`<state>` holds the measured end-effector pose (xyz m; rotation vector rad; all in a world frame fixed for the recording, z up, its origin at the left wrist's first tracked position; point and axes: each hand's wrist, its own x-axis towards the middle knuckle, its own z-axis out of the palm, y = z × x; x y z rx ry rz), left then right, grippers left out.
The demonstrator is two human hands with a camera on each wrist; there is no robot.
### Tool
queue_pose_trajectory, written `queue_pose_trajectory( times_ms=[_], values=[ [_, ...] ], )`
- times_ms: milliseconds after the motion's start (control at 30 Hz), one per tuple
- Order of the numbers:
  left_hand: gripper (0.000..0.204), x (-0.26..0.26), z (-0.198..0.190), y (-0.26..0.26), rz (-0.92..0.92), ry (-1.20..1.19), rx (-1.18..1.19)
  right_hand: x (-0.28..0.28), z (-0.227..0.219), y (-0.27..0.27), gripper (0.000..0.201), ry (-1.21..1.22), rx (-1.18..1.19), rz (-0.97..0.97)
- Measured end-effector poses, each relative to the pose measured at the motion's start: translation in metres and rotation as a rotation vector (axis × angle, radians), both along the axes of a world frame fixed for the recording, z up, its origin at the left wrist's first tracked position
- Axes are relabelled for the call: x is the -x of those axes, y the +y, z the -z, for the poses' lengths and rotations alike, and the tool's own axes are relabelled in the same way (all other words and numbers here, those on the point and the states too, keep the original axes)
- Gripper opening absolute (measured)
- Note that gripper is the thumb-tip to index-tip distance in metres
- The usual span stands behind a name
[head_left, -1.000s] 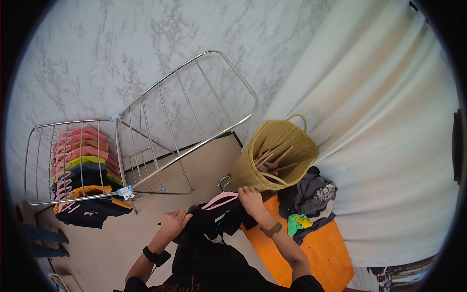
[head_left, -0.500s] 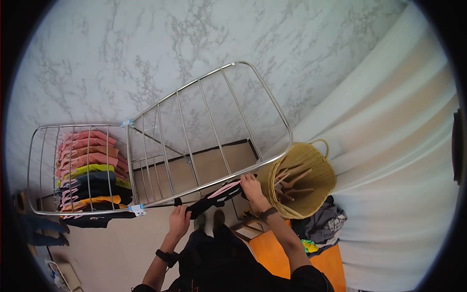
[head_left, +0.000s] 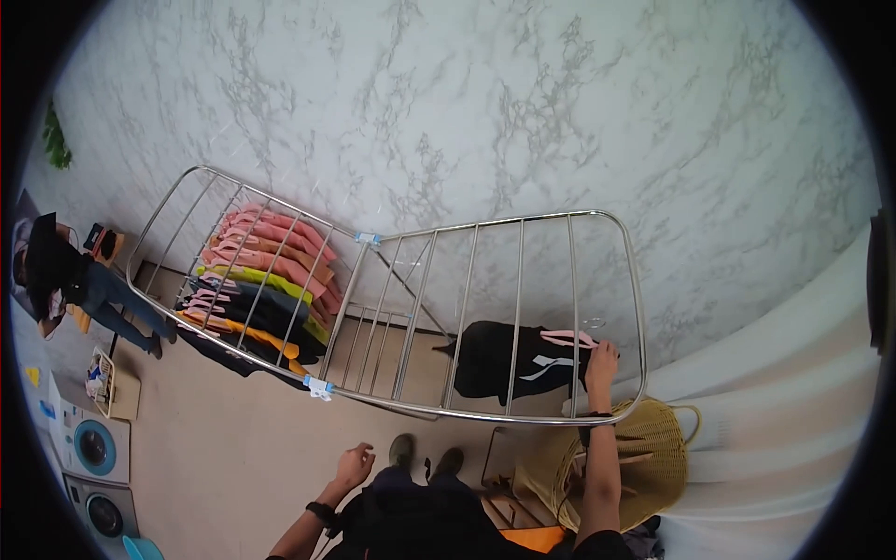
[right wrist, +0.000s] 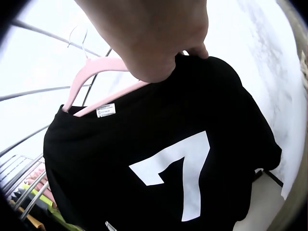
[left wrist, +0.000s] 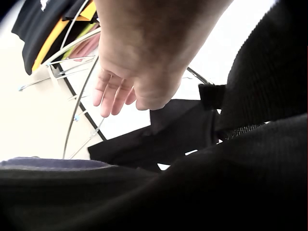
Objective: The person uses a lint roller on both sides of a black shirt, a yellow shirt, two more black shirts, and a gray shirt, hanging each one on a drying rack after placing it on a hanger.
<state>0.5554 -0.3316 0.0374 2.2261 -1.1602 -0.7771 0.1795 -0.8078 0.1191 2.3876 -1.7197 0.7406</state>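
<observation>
My right hand (head_left: 602, 369) pinches the shoulder end of a pink hanger (head_left: 567, 338) that carries a black shirt (head_left: 490, 359) with a white mark, over the right wing of the metal drying rack (head_left: 519, 289). In the right wrist view the hand (right wrist: 163, 43) grips the shirt (right wrist: 120, 144) and pink hanger (right wrist: 98, 65) at one shoulder; a white 7 shows on the cloth, and the hook stands free of any bar. My left hand (head_left: 355, 465) holds nothing, low in front of the rack; its fingers hang loosely in the left wrist view (left wrist: 134, 89).
Pink, lime, dark and orange clothes (head_left: 271, 252) hang on the rack's left wing. A wicker basket (head_left: 667, 467) stands at the lower right beside a white curtain (head_left: 784, 401). At the far left are another person (head_left: 103, 289) and washing machines (head_left: 93, 448).
My right hand has carried the black shirt and hanger up and rightward over the rack. The left hand has let go of the shirt and dropped lower. The view has swung left.
</observation>
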Motion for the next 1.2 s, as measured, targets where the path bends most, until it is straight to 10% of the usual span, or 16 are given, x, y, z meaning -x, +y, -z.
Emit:
queue_pose_trajectory(
  times_ms=[367,1200],
  values=[
    [0.016,-0.022,0.104,0.114,-0.114,-0.059,-0.223,-0.029,-0.08,-0.085,0.011,-0.075,0.214,-0.027],
    [0.026,0.021,0.05,0.096,-0.282,0.091,-0.36,-0.086,-0.03,-0.151,0.013,0.137,0.065,-0.022]
  ],
)
